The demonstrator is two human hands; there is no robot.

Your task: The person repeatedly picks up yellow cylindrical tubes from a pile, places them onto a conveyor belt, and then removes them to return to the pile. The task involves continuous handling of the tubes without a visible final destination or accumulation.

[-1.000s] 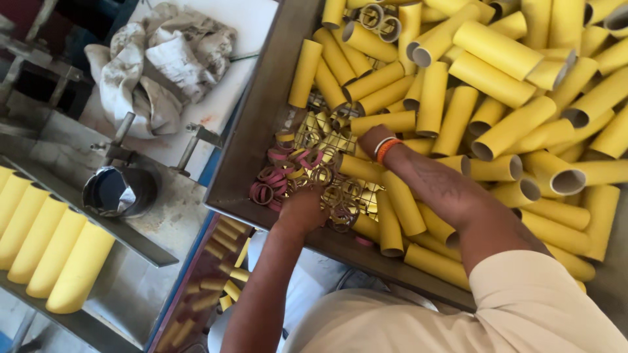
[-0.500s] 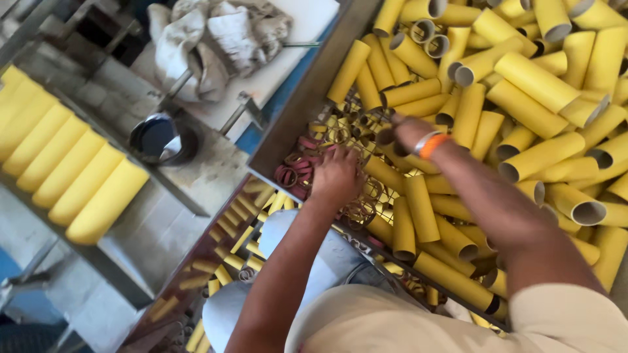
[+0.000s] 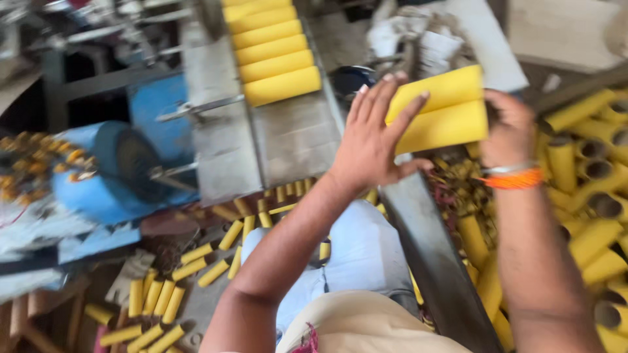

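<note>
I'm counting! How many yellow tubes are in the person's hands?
2. Both yellow tubes lie side by side between the left hand and right hand: the upper tube and the lower tube. Another could be hidden behind them.

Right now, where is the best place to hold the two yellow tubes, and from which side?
Probably at the two ends, one hand from each side. The yellow tubes lie side by side, level and lengthwise between the hands; the left hand presses one end and the right hand the other, so neither round tube can roll away.
</note>
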